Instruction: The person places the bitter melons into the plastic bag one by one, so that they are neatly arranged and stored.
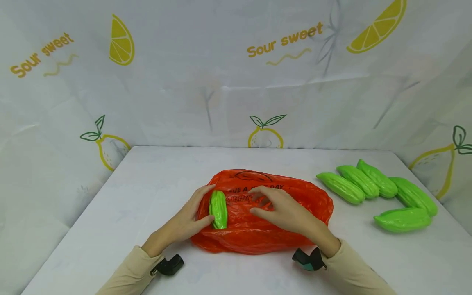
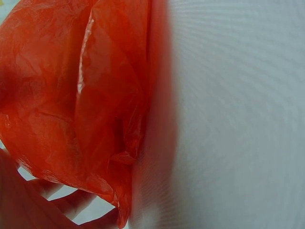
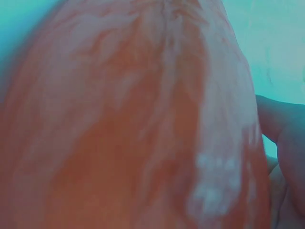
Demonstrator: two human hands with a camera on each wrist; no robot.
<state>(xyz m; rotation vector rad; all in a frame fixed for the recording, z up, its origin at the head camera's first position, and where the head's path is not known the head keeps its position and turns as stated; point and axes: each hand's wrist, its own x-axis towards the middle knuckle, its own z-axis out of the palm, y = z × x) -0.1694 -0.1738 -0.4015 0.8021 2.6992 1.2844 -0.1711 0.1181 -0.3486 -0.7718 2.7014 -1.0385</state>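
A red plastic bag with black print lies on the white table, its mouth folded open. One bright green bitter melon stands lengthwise inside the bag's left end. My left hand is at that end, fingers spread along the bag's outer side and thumb tip beside the melon. In the left wrist view, those fingers lie next to the red film. Over the bag's middle hovers my right hand, fingers loosely bent with nothing between them. Red film fills most of the right wrist view, with part of that hand at its right edge.
Several more bitter melons lie grouped on the table's right side, one nearest the front. White cloth printed with lemons hangs behind the table. A black wrist camera sits under each forearm.
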